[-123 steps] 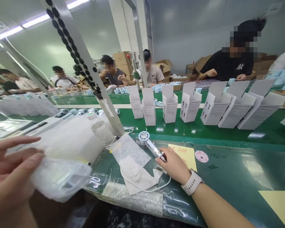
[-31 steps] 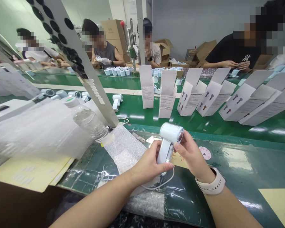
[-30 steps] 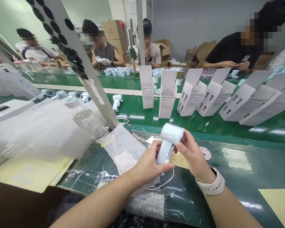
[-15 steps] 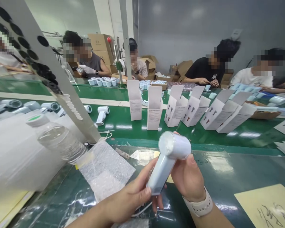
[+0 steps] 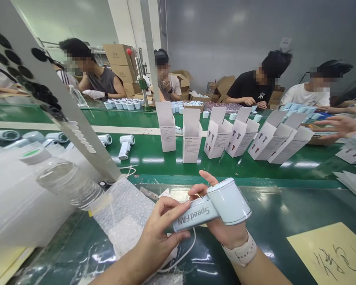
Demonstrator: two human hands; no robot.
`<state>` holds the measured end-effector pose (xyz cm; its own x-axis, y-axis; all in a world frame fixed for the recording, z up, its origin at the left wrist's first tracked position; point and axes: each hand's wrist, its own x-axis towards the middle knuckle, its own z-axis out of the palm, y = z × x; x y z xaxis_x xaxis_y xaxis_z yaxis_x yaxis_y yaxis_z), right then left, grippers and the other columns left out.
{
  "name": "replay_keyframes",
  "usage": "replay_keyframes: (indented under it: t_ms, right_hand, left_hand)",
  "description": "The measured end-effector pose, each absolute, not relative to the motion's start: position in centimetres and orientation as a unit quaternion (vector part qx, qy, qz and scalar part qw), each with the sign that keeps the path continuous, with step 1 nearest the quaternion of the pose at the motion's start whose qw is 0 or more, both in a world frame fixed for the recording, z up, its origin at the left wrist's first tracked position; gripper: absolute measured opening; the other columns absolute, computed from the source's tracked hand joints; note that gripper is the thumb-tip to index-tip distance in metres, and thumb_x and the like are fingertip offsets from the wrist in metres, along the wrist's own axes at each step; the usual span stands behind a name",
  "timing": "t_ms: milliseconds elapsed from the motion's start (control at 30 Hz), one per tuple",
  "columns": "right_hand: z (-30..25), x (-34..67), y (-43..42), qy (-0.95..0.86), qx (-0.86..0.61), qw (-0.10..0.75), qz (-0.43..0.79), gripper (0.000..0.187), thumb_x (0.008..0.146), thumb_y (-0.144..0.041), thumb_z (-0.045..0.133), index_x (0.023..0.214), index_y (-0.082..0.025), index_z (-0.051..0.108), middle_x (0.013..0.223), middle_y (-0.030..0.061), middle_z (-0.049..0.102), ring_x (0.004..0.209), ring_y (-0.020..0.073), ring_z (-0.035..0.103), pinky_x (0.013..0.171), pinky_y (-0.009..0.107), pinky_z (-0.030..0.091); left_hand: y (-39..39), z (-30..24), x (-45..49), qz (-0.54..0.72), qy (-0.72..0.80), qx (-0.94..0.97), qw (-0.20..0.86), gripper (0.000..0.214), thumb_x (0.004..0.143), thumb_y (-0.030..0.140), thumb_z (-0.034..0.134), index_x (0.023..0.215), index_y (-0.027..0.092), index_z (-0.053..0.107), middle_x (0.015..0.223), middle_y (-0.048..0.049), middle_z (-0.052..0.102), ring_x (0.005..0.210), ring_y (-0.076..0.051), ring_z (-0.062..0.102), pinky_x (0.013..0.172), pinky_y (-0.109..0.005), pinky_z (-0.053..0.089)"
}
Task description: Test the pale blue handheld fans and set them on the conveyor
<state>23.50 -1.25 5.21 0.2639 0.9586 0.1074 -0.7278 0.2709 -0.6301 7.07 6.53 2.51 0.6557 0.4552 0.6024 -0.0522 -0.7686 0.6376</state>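
A light blue handheld fan (image 5: pixel 209 209) is held in front of me above the table, its handle pointing left and the lettering "Speed FAN" upside down. My left hand (image 5: pixel 166 221) grips the handle's end between thumb and fingers. Behind and under the round head, my right hand (image 5: pixel 222 225) supports the fan, its fingers partly hidden by it; some fingertips stick up beyond the handle. A white watch strap is on the right wrist. Below the fan, a thin white cable (image 5: pixel 192 245) curves over the table.
Several open white boxes (image 5: pixel 191 138) stand on the green belt (image 5: pixel 148 166). Further fans (image 5: pixel 126 146) lie left, beyond a slanted post (image 5: pixel 86 130). A water bottle (image 5: pixel 68 178), bubble wrap (image 5: pixel 124 209) and a yellow paper (image 5: pixel 329 249) lie nearby. A co-worker's hand (image 5: pixel 341 124) reaches in from the right.
The fan has turned from a raised, upright tilt to nearly level, bringing its lettering into view. Both hands have shifted with it. Another person's hand has appeared at the right.
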Motion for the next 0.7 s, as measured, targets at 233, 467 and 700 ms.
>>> replay_keyframes:
  t_ms: [233,467,700]
  right_hand:
    - [4.1,24.0,-0.8,-0.22,-0.225,0.745,0.589,0.044,0.08,-0.05,0.067,0.111,-0.018,0.071,0.087,0.0087,0.073,0.075,0.02,0.062,0.072,0.031,0.051]
    - [3.7,24.4,-0.9,-0.203,-0.224,0.731,0.611,0.04,0.082,-0.05,0.065,0.107,-0.02,0.073,0.083,0.0063,0.072,0.075,0.0193,0.062,0.071,0.032,0.052]
    - [3.6,24.1,-1.0,-0.235,-0.225,0.747,0.58,0.034,0.082,-0.045,0.069,0.107,-0.021,0.073,0.077,0.0036,0.069,0.074,0.0184,0.061,0.071,0.031,0.052]
  left_hand:
    - [6.1,2.5,7.0,0.417,0.131,0.831,0.344,0.054,0.082,0.04,0.072,0.133,0.04,0.053,0.097,-0.002,0.055,0.084,-0.016,0.061,0.067,-0.029,0.059]
    - [5.8,2.6,7.3,0.421,0.122,0.843,0.312,0.057,0.078,0.047,0.074,0.129,0.03,0.053,0.093,-0.0012,0.054,0.071,-0.013,0.059,0.059,-0.026,0.057]
    - [5.3,2.8,7.1,0.409,0.135,0.851,0.3,0.054,0.078,0.038,0.077,0.126,0.029,0.055,0.094,-0.0025,0.058,0.076,-0.015,0.06,0.061,-0.027,0.056]
